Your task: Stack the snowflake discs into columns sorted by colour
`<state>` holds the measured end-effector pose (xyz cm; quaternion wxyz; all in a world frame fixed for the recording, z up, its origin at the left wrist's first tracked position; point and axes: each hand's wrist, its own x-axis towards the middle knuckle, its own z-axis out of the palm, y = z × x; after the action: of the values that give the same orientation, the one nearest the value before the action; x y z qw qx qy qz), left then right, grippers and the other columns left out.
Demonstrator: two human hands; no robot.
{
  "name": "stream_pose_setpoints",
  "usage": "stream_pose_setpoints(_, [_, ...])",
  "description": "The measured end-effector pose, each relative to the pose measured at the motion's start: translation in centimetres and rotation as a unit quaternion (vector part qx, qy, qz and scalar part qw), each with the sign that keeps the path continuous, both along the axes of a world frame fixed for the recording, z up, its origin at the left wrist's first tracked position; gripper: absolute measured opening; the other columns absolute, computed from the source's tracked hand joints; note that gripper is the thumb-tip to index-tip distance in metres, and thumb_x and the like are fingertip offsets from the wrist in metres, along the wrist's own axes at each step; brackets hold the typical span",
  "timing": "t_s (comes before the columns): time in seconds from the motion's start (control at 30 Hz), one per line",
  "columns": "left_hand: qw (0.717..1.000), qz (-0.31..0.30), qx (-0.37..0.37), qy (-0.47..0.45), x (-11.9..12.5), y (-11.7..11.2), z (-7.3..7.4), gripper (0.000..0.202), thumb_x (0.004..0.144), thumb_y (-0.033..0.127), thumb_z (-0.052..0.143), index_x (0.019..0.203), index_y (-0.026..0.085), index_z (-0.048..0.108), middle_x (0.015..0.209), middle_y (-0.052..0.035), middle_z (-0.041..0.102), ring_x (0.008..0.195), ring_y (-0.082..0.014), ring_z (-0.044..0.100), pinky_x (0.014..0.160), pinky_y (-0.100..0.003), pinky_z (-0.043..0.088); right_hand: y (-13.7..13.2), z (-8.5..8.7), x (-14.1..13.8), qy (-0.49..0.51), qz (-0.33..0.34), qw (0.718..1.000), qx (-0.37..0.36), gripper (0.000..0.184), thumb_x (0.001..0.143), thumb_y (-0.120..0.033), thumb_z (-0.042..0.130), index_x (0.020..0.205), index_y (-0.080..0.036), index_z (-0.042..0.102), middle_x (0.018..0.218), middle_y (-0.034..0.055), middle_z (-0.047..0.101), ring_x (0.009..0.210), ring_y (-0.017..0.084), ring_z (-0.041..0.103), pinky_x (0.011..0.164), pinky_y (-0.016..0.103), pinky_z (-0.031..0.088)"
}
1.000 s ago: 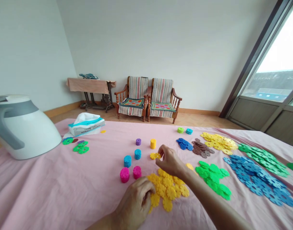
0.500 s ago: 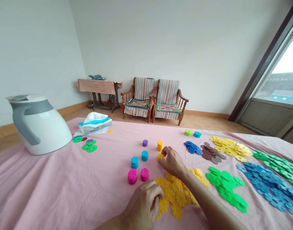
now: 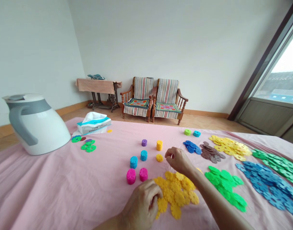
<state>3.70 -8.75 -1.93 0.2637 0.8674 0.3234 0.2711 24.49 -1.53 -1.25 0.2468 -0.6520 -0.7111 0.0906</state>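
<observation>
My right hand [image 3: 178, 160] hovers just right of a low yellow stack [image 3: 159, 157] of flower-shaped discs, apart from it. Its fingers are curled together and nothing shows in them. A taller yellow stack [image 3: 159, 145] stands behind. At the left edge of a loose pile of yellow discs [image 3: 178, 193] rests my left hand [image 3: 144, 199], its fingers closed; whatever they hold is hidden. Beyond that hand are two magenta stacks [image 3: 131, 176], two light-blue stacks [image 3: 143, 155] and a small purple stack [image 3: 144, 142].
On the right lie piles of bright green discs [image 3: 224, 187], blue discs [image 3: 268, 185] and brown discs [image 3: 211, 152]. A white jug [image 3: 45, 127] and a tissue box [image 3: 95, 125] stand left on the pink cloth [image 3: 72, 185]. Two chairs [image 3: 165, 99] are against the wall.
My right hand has let go of the low yellow stack and drawn back a little to the right. My left hand stays at the yellow pile.
</observation>
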Motion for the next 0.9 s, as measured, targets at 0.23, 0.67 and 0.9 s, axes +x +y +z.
stream_pose_setpoints(0.23, [1.000,0.003,0.004,0.001,0.1,0.1,0.0,0.028,0.070,-0.007,0.040,0.077,0.016,0.054,0.078,-0.0022,0.057,0.076,-0.0145,0.054,0.068,-0.023,0.038,-0.3,0.0,0.4,0.007,0.046,0.999,-0.024,0.034,0.063,-0.010,0.042,0.072,-0.020,0.073,0.071,0.0046,0.068,0.064,0.014,0.057,0.060,0.022,0.038])
stream_pose_setpoints(0.67, [1.000,0.001,0.014,-0.005,0.0,0.1,-0.3,0.028,0.069,-0.006,0.039,0.077,0.017,0.053,0.079,-0.0016,0.057,0.076,-0.0143,0.054,0.068,-0.023,0.039,-0.2,-0.4,0.1,0.038,0.043,0.998,0.002,0.031,0.065,-0.007,0.043,0.078,-0.016,0.069,0.077,0.0050,0.067,0.066,0.014,0.057,0.065,0.025,0.043])
stream_pose_setpoints(0.9, [1.000,0.001,0.015,-0.009,0.0,0.0,-0.1,0.028,0.068,-0.006,0.039,0.077,0.017,0.053,0.079,-0.0025,0.057,0.077,-0.0150,0.054,0.068,-0.023,0.039,-0.7,0.1,-1.1,0.009,0.198,0.979,0.050,0.055,0.069,0.000,0.043,0.118,-0.023,0.054,0.119,0.0082,0.055,0.108,0.019,0.048,0.091,0.036,0.038])
